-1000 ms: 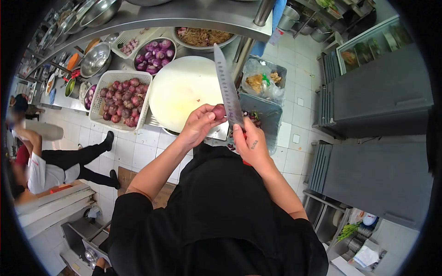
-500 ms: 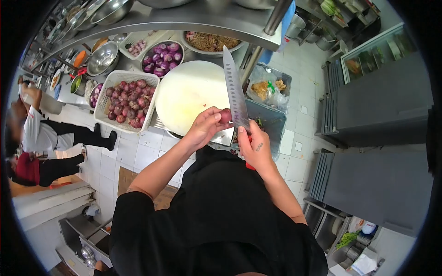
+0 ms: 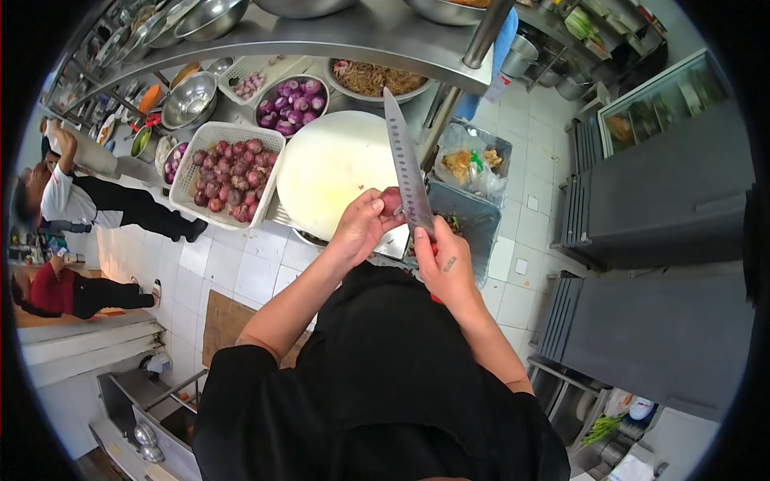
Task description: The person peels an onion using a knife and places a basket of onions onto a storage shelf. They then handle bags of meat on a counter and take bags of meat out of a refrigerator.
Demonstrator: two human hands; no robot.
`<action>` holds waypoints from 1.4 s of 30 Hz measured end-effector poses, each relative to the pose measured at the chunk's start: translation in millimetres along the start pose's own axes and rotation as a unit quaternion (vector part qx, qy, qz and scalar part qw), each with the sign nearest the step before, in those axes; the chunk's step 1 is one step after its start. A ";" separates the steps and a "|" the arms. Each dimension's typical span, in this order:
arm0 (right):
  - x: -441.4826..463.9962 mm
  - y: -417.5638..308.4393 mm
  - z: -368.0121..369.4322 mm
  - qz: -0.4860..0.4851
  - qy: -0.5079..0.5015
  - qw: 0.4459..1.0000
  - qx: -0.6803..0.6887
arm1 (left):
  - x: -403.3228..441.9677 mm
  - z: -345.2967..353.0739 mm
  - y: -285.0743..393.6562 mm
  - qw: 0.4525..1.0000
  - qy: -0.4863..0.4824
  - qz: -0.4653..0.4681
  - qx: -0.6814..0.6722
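My left hand (image 3: 360,227) pinches a small red onion (image 3: 390,200) between thumb and fingers, in front of my body. My right hand (image 3: 446,258) is wrapped round the red handle of a large kitchen knife (image 3: 407,164). The blade points up and away, its lower part right beside the onion; whether the edge touches it I cannot tell. Beyond my left hand lies a round white cutting board (image 3: 333,172) with a tiny red scrap on it. At its left stands a white plastic basket (image 3: 183,178) of unpeeled red onions (image 3: 233,178). A metal bowl behind holds peeled purple onions (image 3: 293,104).
Below the knife, at the right, stands a grey bin (image 3: 479,228) with scraps; a second bin (image 3: 499,152) behind it holds a plastic bag. A steel shelf (image 3: 361,50) crosses above the counter. Two people (image 3: 100,204) stand at the left. Grey cabinets (image 3: 654,192) line the right.
My view has shifted slightly, so the counter items sit a little further right. Both hands keep their grip, with the onion still against or near the blade. The people at left have moved slightly.
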State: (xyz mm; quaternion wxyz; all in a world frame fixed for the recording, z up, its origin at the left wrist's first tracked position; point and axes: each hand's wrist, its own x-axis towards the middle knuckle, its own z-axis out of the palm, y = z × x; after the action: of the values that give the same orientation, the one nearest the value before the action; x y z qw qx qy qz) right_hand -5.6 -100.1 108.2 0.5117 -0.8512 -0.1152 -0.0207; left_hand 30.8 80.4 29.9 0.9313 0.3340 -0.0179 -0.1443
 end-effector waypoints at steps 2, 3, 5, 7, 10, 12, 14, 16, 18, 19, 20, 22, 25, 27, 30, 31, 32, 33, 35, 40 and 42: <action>-4.5 1.4 -0.2 0.007 0.010 1.000 0.015 | -0.4 -0.3 0.3 1.000 0.004 -0.003 -0.005; -5.6 2.2 -0.8 0.010 0.012 1.000 0.014 | 0.7 -4.0 0.6 1.000 -0.010 -0.019 0.007; -5.4 3.6 -2.1 0.010 0.020 0.999 0.022 | 1.3 -4.1 -1.6 0.999 -0.027 -0.037 0.019; -7.6 12.4 -2.4 0.031 0.018 0.999 0.033 | 3.8 0.7 -2.2 0.998 -0.034 -0.045 0.027; -10.2 12.2 -7.5 0.053 0.015 0.998 0.038 | 10.7 -6.8 -1.0 0.994 -0.075 -0.051 0.066; -11.4 12.8 -9.8 0.055 0.015 0.998 0.031 | 15.4 -6.5 6.5 0.989 -0.097 -0.066 0.087; -11.5 18.5 -8.7 0.059 0.024 0.997 0.049 | 19.3 -7.8 8.1 0.982 -0.130 -0.090 0.100; -10.3 22.5 -9.1 0.053 0.037 0.997 0.047 | 20.7 -5.2 2.3 0.983 -0.127 -0.098 0.090; -11.1 19.8 -13.0 0.047 0.052 0.996 0.045 | 24.5 -1.8 0.6 0.983 -0.126 -0.107 0.082; -13.1 12.6 -17.2 0.050 0.045 0.998 0.019 | 27.0 0.3 1.5 0.983 -0.131 -0.087 0.091; -14.8 8.9 -20.1 0.054 0.038 0.998 -0.008 | 28.8 1.6 1.4 0.984 -0.136 -0.067 0.098; -14.0 14.6 -22.0 0.057 0.042 0.997 0.003 | 27.6 0.1 -0.9 0.977 -0.143 -0.090 0.127; -12.6 16.4 -20.6 0.067 0.052 0.996 0.026 | 26.0 5.4 -7.3 0.976 -0.135 -0.107 0.133; -12.4 14.0 -21.1 0.074 0.063 0.995 0.037 | 27.8 10.6 -8.8 0.985 -0.111 -0.098 0.086; -14.9 6.0 -30.0 0.051 0.061 0.997 -0.007 | 32.0 6.6 -9.2 0.978 -0.141 -0.084 0.128; -16.9 4.7 -34.2 0.056 0.039 0.997 -0.024 | 32.8 6.3 -5.5 0.978 -0.142 -0.085 0.128; -18.1 3.8 -37.5 0.061 0.017 0.997 -0.041 | 33.2 6.5 0.5 0.967 -0.156 -0.078 0.188; -18.2 2.8 -39.9 0.062 0.016 0.997 -0.042 | 33.4 8.5 6.1 0.951 -0.168 -0.071 0.248; -16.9 1.2 -42.1 0.041 0.001 0.998 -0.056 | 34.4 10.8 14.0 0.945 -0.170 -0.071 0.271; -10.4 4.2 -39.9 0.027 -0.006 0.996 -0.080 | 39.0 21.0 33.3 0.919 -0.176 -0.078 0.343; -7.7 5.7 -38.9 0.024 -0.012 0.994 -0.101 | 40.8 21.0 37.7 0.894 -0.198 -0.065 0.396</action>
State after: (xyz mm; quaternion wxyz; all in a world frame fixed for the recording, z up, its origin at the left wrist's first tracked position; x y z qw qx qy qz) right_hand -8.6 -138.1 120.6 0.4219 -0.9013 -0.0980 -0.0097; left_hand 76.8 83.7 67.3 0.6875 0.6403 -0.2356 -0.2486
